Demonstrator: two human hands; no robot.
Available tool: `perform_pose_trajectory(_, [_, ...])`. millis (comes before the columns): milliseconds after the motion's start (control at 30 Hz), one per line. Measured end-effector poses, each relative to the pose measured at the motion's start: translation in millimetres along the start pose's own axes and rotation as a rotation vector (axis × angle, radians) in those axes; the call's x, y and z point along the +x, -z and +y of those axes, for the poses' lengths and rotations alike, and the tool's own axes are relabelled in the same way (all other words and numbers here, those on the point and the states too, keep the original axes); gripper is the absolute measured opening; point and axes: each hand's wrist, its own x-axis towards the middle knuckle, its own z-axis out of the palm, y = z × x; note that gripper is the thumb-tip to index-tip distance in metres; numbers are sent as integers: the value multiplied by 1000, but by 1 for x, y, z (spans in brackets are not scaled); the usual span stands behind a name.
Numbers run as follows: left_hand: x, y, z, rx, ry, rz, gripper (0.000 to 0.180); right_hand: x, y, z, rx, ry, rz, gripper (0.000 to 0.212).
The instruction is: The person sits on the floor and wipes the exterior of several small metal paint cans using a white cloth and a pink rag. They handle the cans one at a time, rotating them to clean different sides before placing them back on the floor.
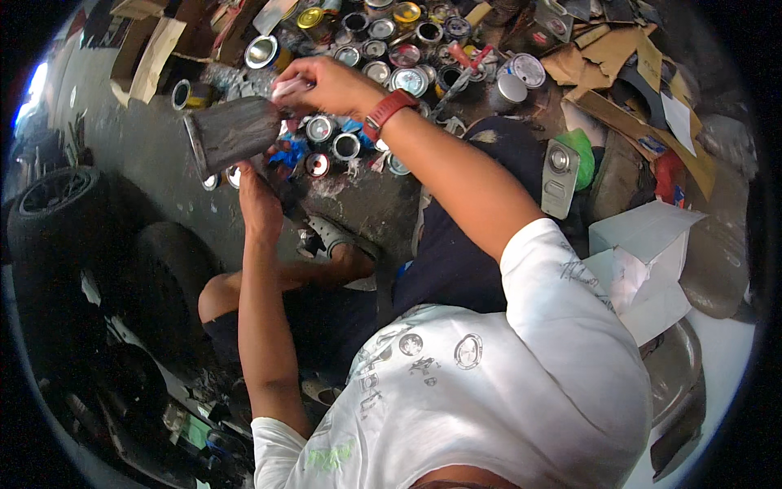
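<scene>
A dark grey, smudged, cup-like container (232,130) is held tilted on its side in front of me, its wide rim to the left. My left hand (259,200) grips it from below, the fingers mostly hidden behind it. At the container's narrower right end, my right hand (330,85) is closed on a pinkish-white crumpled rag (292,90) that touches it. A red watch (389,112) is on my right wrist. Beneath and beyond the hands stand several paint cans (346,147), some with paint-stained rims.
Many more cans (407,80) crowd the floor ahead, with torn cardboard (599,53) at far right and a cardboard box (155,57) at far left. Tyres (57,196) stand on the left. A metal canister (560,179) and a white box (643,261) are to my right.
</scene>
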Motion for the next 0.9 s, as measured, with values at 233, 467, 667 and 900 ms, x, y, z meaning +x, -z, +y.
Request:
perform_pose_trajectory(233, [-6,-2,-5,68,52,-21,66,1,47,-27,-203,-67,468,39])
perform_pose_trajectory(467, [-17,2,-49,-6,310,22,66,-21,98,-75,372,-34,582,28])
perform_pose_trajectory(667, [-30,-13,-136,134,336,208,73,-37,120,-80,399,-50,627,29])
perform_pose_trajectory(900, [-41,3,-198,565,494,269,99,-38,113,-77,421,-69,613,32])
